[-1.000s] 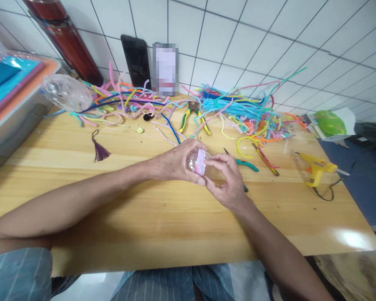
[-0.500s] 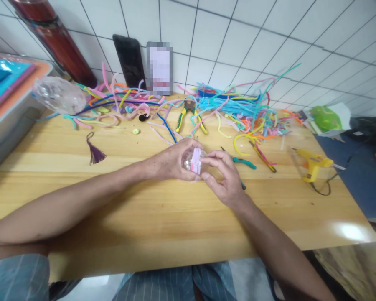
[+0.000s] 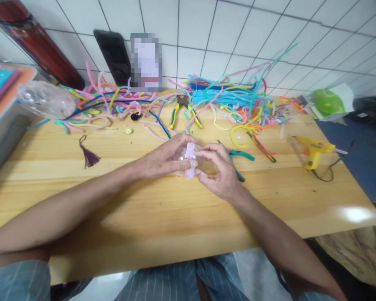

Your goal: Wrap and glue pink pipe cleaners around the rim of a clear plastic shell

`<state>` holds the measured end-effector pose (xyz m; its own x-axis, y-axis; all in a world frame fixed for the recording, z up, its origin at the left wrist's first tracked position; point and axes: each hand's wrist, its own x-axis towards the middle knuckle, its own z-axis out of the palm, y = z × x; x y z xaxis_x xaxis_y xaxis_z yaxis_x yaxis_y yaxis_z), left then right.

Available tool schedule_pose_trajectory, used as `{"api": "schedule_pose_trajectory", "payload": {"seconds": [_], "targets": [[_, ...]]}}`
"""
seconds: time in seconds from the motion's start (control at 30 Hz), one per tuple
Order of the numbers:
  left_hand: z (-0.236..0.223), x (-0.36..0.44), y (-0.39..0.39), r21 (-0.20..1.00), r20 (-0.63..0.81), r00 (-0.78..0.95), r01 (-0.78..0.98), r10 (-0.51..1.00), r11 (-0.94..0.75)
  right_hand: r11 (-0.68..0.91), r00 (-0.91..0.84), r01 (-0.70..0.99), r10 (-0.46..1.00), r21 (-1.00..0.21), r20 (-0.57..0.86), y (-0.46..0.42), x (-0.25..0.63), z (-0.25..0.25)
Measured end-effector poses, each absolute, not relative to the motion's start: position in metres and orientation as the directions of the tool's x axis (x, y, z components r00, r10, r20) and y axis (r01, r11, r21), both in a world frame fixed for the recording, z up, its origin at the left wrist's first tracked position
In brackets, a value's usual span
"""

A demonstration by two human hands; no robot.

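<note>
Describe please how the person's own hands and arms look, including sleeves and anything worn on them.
The left hand and right hand are bare: no gloves, and no ring or watch can be seen. Both forearms are uncovered. The left sleeve is short, blue-grey with thin pale stripes, ending near the elbow. The right sleeve cannot be made out.

The red flask (image 3: 34, 42) is cut off up top.
</note>
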<state>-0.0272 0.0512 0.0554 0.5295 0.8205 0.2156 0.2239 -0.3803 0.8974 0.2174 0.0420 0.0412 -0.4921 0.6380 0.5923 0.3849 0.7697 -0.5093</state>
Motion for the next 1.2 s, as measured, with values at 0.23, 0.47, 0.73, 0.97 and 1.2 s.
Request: {"api": "schedule_pose_trajectory", "payload": {"seconds": [0.23,0.47,0.73,0.97,1.2], "targets": [[0.055,-0.028,0.051,0.827,0.255,0.552,0.301,0.794,-0.476,0.760,-0.480,0.383,0.649,-0.524,0.590,0.041,0.216,0.042],[0.044,-0.027,0.056,0.722,0.363,0.550,0.344,0.752,-0.600,0.744,-0.476,0.396,0.668,-0.538,0.572,0.041,0.216,0.042],[0.038,-0.024,0.053,0.665,0.441,0.530,0.349,0.724,-0.660,0.750,-0.489,0.378,0.659,-0.542,0.571,0.040,0.216,0.044],[0.041,-0.021,0.050,0.633,0.433,0.534,0.394,0.726,-0.667,0.752,-0.498,0.346,0.654,-0.561,0.570,0.040,0.217,0.045],[0.049,-0.022,0.047,0.632,0.418,0.567,0.380,0.710,-0.676,0.742,-0.505,0.361,0.664,-0.565,0.551,0.038,0.218,0.046]]}}
